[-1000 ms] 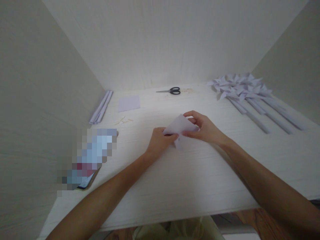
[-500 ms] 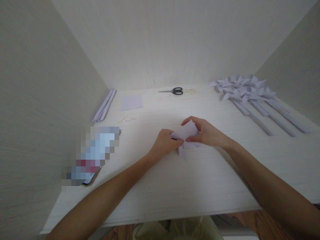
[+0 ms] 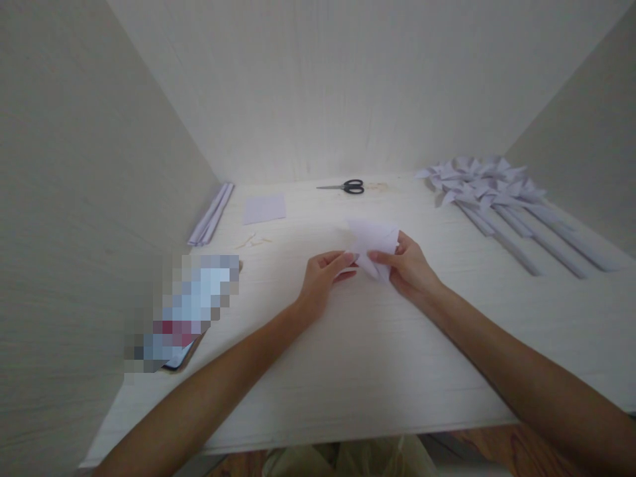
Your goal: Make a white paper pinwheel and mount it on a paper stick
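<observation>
Between my hands, above the middle of the table, is a pale lilac paper pinwheel head (image 3: 376,237) with its points partly folded in. My left hand (image 3: 322,275) pinches its left side between thumb and fingers. My right hand (image 3: 410,265) grips the right side, thumb on top and fingers behind the paper. Part of the folds is covered by my fingers. Beyond my hands, black-handled scissors (image 3: 342,187) lie flat near the back wall, their blades to the left.
Finished paper pinwheels (image 3: 487,182) with rolled stems are piled at the right. At the left lie rolled paper sticks (image 3: 211,214), a flat paper square (image 3: 265,209) and thin little sticks (image 3: 254,240). A phone (image 3: 199,311), partly blurred out, rests at the left wall.
The paper in my hands has been turned and now shows more of its face. My right hand has shifted from above it to its right edge, and my left fingers pinch its left side.
</observation>
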Demonstrator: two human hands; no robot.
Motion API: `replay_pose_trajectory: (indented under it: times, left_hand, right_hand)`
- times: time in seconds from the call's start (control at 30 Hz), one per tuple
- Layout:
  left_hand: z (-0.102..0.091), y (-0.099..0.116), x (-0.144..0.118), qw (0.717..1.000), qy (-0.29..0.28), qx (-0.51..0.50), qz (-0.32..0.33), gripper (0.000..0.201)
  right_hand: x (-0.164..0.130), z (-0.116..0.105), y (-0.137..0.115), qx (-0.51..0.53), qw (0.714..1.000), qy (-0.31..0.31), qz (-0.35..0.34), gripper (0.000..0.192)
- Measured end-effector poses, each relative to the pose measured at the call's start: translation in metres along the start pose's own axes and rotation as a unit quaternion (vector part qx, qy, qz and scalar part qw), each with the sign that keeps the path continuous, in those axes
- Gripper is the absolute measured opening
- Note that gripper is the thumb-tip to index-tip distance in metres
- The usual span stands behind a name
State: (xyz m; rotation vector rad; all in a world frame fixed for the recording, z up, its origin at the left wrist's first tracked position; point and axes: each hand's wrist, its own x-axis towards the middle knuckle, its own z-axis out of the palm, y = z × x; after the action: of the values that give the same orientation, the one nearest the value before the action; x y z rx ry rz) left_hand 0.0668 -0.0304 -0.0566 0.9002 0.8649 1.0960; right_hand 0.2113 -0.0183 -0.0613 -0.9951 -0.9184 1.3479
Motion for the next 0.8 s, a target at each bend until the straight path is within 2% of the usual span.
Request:
replay_pose_trajectory:
  times: [0.1,0.43,0.57,0.8]
  left_hand:
    - [0.000,-0.006,-0.001,1.000,0.005,-0.003,0.025,0.017]
    - [0.000,-0.016,0.001,0.987,0.140,0.053,0.064,0.018]
    - [0.000,-0.017,0.002,0.984,0.152,0.068,0.061,0.019]
    - [-0.002,-0.019,0.002,0.983,0.139,0.087,0.082,0.020]
  right_hand:
    - [-0.006,0.010,0.004,0.007,1.000,0.012,-0.015,0.040]
    - [-0.014,0.020,0.019,-0.024,0.995,0.060,-0.072,0.043]
    - [-0.014,0.020,0.022,-0.053,0.992,0.084,-0.082,0.046]
    - [-0.014,0.019,0.022,-0.080,0.990,0.080,-0.087,0.044]
